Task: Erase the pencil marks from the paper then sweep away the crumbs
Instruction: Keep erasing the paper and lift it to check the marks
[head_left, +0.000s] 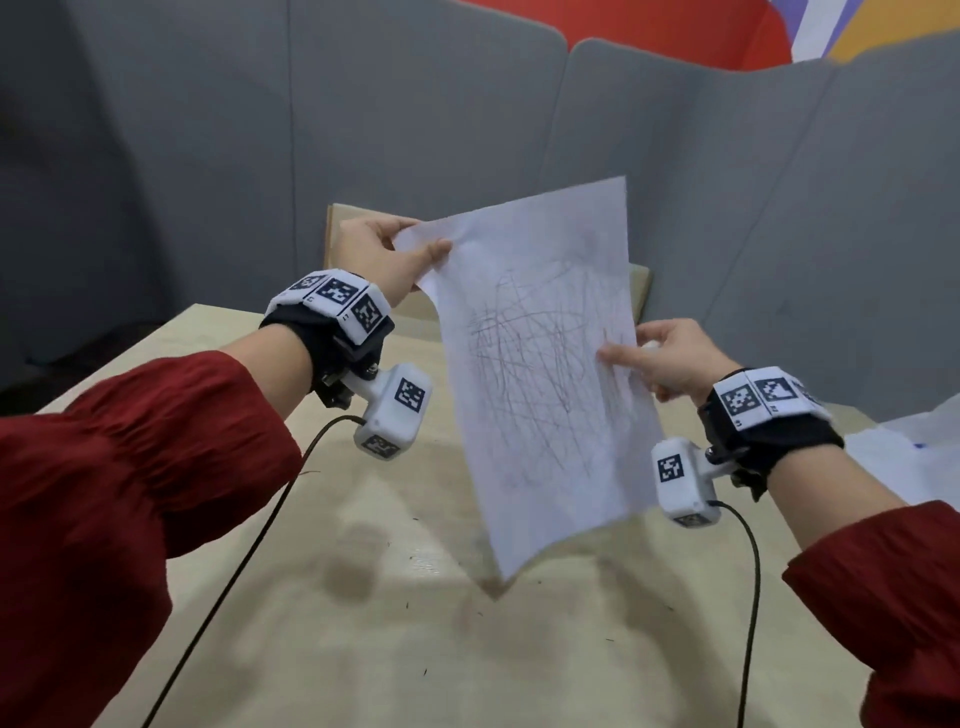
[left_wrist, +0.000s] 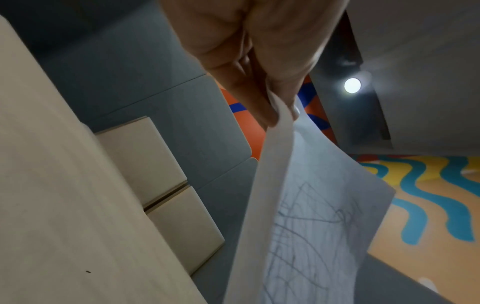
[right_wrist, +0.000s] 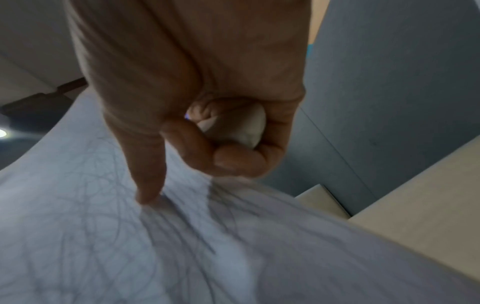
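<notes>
A white paper (head_left: 540, 364) covered in pencil scribbles is held up in the air above the pale wooden table (head_left: 363, 649), tilted with its lower corner near the tabletop. My left hand (head_left: 395, 254) pinches its upper left corner; the left wrist view shows the same hand (left_wrist: 272, 115) pinching the paper (left_wrist: 311, 216). My right hand (head_left: 654, 358) grips the right edge. In the right wrist view its thumb (right_wrist: 148, 197) presses the paper (right_wrist: 103, 236), while curled fingers enclose a white eraser (right_wrist: 249, 129). Dark crumbs (head_left: 415, 558) lie scattered on the table.
Two light wooden boxes (head_left: 358, 218) stand at the table's far edge, partly behind the paper. Grey partition panels (head_left: 208, 156) enclose the table. Another white sheet (head_left: 909, 457) lies at the right edge. Black cables (head_left: 249, 545) hang from both wrist cameras.
</notes>
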